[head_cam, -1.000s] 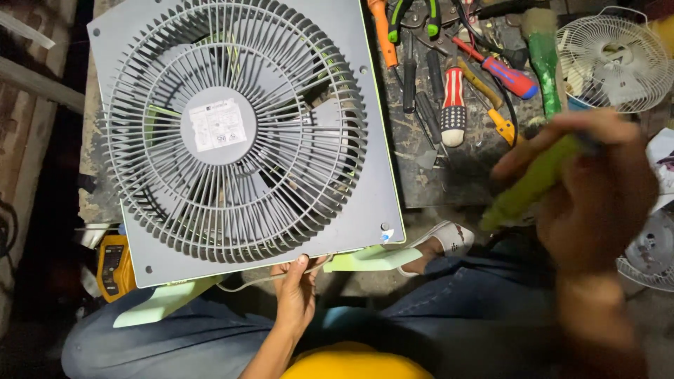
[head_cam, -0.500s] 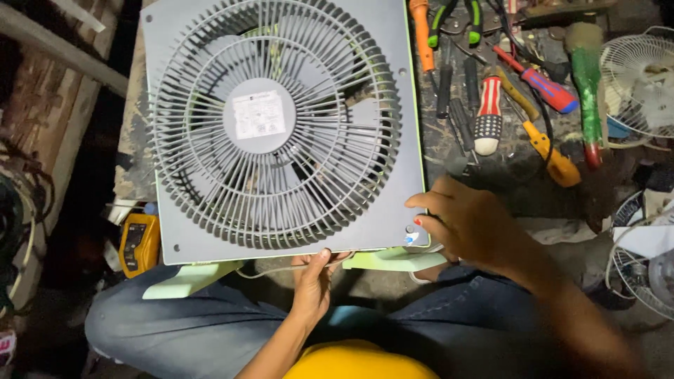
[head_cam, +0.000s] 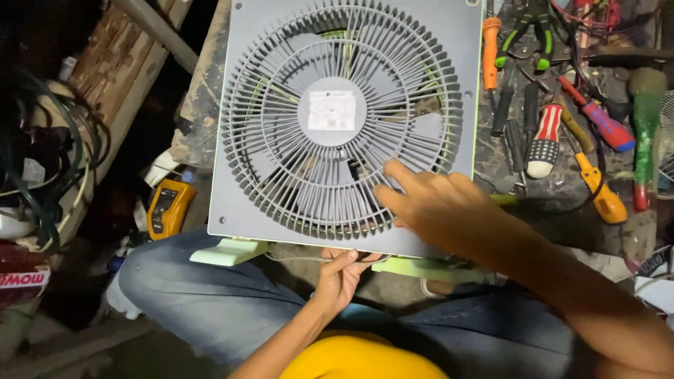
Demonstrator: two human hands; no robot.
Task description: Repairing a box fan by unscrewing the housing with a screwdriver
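A big grey box fan [head_cam: 344, 119] lies flat on a dirty workbench [head_cam: 562, 203], with its round grille facing up. The near edge of the fan hangs a little over the person's knees. The right hand [head_cam: 449, 207] rests on the lower right part of the grille, with the fingers spread out flat and one finger poking toward the slats. It holds nothing. The left hand [head_cam: 340, 270] is under the near edge of the fan, with the fingers curled up against the bottom rim, and a thin white cord runs just beside it. It looks like the person is steadying the fan and feeling along the grille. To do this well, the bottom hand should hold the rim firmly so the fan does not slide off the bench. The top hand should press softly, because the thin slats can bend. Many screwdrivers [head_cam: 544, 151] and pliers [head_cam: 519, 35] lie to the right of the fan, close enough to grab. A yellow meter [head_cam: 167, 207] sits low on the left, apart from the fan.
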